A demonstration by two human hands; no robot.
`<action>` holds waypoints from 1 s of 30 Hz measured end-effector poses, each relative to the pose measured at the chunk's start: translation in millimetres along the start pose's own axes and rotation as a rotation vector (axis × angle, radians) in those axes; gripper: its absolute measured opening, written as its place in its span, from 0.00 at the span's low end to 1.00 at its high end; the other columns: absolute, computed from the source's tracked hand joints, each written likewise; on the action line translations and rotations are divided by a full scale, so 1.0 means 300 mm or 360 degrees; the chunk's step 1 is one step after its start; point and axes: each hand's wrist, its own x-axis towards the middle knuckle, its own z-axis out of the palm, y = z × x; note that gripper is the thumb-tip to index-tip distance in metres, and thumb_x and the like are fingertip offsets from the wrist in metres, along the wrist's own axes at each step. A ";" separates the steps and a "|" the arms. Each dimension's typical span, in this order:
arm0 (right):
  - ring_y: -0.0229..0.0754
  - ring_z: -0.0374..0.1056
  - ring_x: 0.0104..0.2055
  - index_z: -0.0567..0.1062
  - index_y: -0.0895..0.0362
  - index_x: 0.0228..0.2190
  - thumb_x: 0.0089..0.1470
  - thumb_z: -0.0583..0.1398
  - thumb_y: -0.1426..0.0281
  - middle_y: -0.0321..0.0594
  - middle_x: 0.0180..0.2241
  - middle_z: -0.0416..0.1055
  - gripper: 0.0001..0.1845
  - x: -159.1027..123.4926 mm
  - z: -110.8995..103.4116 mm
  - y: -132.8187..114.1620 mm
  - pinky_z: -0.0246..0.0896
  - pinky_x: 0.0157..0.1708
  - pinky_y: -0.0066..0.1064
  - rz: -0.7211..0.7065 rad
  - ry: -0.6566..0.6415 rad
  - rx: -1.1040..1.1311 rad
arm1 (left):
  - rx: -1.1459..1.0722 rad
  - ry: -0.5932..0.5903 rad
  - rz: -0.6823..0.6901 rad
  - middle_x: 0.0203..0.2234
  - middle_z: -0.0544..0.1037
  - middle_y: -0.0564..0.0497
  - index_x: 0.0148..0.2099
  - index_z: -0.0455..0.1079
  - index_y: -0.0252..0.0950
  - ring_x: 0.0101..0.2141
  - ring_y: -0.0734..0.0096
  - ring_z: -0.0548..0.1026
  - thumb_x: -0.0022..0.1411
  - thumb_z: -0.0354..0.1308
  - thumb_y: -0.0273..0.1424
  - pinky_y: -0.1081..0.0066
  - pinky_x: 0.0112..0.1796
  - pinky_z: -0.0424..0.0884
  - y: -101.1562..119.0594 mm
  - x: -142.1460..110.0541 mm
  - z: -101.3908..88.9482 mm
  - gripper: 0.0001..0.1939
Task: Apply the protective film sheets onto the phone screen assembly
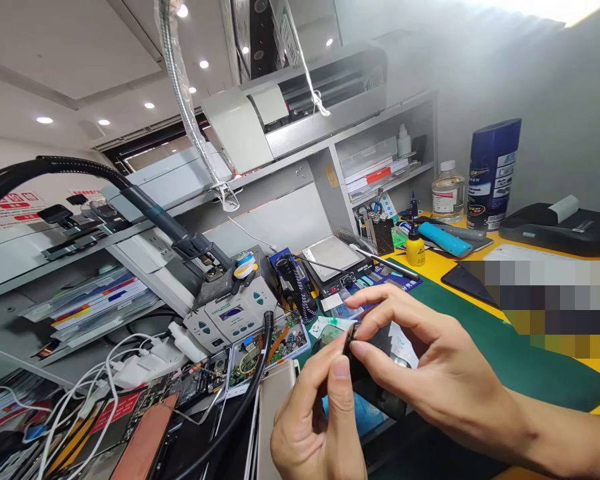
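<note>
Pinched between the fingertips of both hands is a small, thin dark part [350, 339]; its kind I cannot make out. My left hand [317, 420] grips it from below, thumb against index finger. From the right, my right hand [430, 353] closes its thumb and index finger on the upper end. Behind the fingers, partly covered by them, sits a black object with rounded ends [393, 400]. A blue cloth-like piece [357, 415] shows below the hands. The hands are over the green mat [480, 333].
A grey soldering station [233, 317] stands left of the hands, with a black cable [260, 393] running forward. Beyond are a tray of circuit boards [285, 340], a heating plate [330, 257], a yellow bottle [415, 247] and a blue spray can [494, 175]. A dark phone [467, 283] lies rightward.
</note>
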 end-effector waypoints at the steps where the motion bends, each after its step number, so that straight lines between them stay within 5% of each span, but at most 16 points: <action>1: 0.46 0.72 0.51 0.75 0.52 0.29 0.56 0.66 0.70 0.41 0.44 0.76 0.04 0.001 0.000 0.000 0.64 0.50 0.35 -0.0001 -0.0003 0.0002 | 0.0006 -0.0005 0.0000 0.36 0.86 0.53 0.37 0.84 0.44 0.39 0.66 0.83 0.60 0.66 0.33 0.75 0.44 0.75 0.000 0.000 -0.001 0.05; 30: 0.38 0.71 0.51 0.73 0.52 0.28 0.53 0.64 0.78 0.35 0.41 0.76 0.08 0.006 0.000 0.010 0.63 0.49 0.26 -0.0217 -0.0037 0.0035 | -0.0083 0.0067 -0.0056 0.32 0.85 0.61 0.34 0.83 0.48 0.34 0.77 0.81 0.59 0.67 0.36 0.85 0.41 0.73 -0.016 -0.017 0.013 0.03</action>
